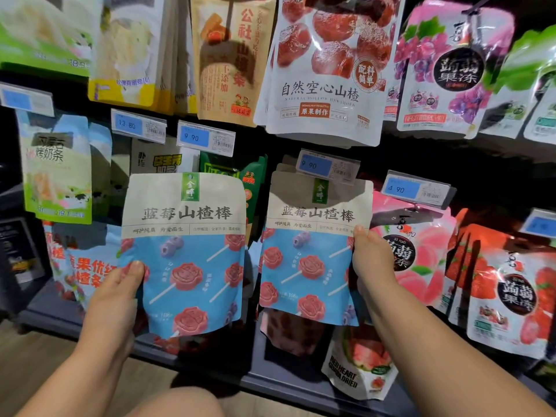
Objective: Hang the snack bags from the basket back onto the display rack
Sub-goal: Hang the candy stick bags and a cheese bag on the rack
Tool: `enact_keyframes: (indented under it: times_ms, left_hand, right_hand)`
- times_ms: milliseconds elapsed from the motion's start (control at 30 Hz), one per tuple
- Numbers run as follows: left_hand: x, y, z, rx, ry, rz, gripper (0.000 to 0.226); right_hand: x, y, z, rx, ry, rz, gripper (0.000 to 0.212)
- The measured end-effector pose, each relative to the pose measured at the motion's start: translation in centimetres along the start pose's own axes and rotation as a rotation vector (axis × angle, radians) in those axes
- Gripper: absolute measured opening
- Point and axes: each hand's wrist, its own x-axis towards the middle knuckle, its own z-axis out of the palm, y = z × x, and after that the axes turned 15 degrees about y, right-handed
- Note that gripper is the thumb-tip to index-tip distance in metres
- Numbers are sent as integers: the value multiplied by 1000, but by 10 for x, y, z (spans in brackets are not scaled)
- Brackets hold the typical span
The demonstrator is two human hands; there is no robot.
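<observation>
Before rack [285, 374], left hand [115, 293]: grips left bag [189, 254], "蓝莓山楂棒"
Right hand [371, 260]: grips right bag [310, 257], same print
Tag [328, 167]: 9 90

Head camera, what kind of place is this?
Likely a shop's snack aisle: sealed snack bags hang in rows on a dark rack, with blue price tags clipped above them, one reading 9.90.

- Left bag [183, 254]: cream top band, green label, dark lettering. Lower part sky blue, patterned with dull red rose-shaped lollipops on white sticks and small purple berries.
- Right bag [313, 251]: same colours, same pattern.
- Price tags [206, 138]: blue panel, the rest white, black barcode.
- Large bag [325, 94] above: white, dark red fruit, orange band.
- Peach bag [421, 284]: pink, black round badge.
- Strawberry bag [511, 296]: red and white, black badge.
- Shelf [285, 383]: dark grey.
</observation>
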Motion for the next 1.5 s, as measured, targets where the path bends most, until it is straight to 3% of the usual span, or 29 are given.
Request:
enact_keyframes:
  times_ms: [333, 500, 633, 800, 900, 1000, 1100, 1167, 1267, 1400, 1500]
  left_hand:
    - [-5, -1, 6, -16, -27, -13, 17]
    - [-14, -2, 15, -4, -86, -13, 22]
    - [-20, -5, 22, -10, -126, -52, 22]
    - [-27, -11, 31, -30, -182, -83, 23]
    - [-33, -13, 39, -18, -218, -90, 20]
    - [-40, -13, 45, -17, -241, -105, 19]
    - [-45, -12, 49, -37, -235, -140, 18]
    - [-47, -12, 50, -33, -242, -144, 18]
    - [-52, -10, 53, -12, -269, -141, 19]
    - [-57, -9, 57, 34, -304, -148, 23]
    - [-61, -12, 62, 76, -337, -148, 38]
  right_hand:
    - [7, 1, 17, -20, 12, 54, 35]
    - [8, 7, 15, -156, 35, -8, 35]
    - [-4, 8, 6, -88, 93, -22, 20]
    - [-39, 5, -9, -15, 141, -265, 49]
    - [-51, 9, -9, 33, 22, -338, 29]
    - [-57, 13, -4, 128, -249, -207, 4]
    - [-65, 15, 1, 137, -519, -53, 30]
    - [-71, 14, 1, 193, -636, 26, 31]
    - [-74, 15, 2, 285, -693, 72, 16]
    - [-73, 24, 4, 336, -643, 108, 42]
    - [-65, 34, 1, 355, -556, 144, 41]
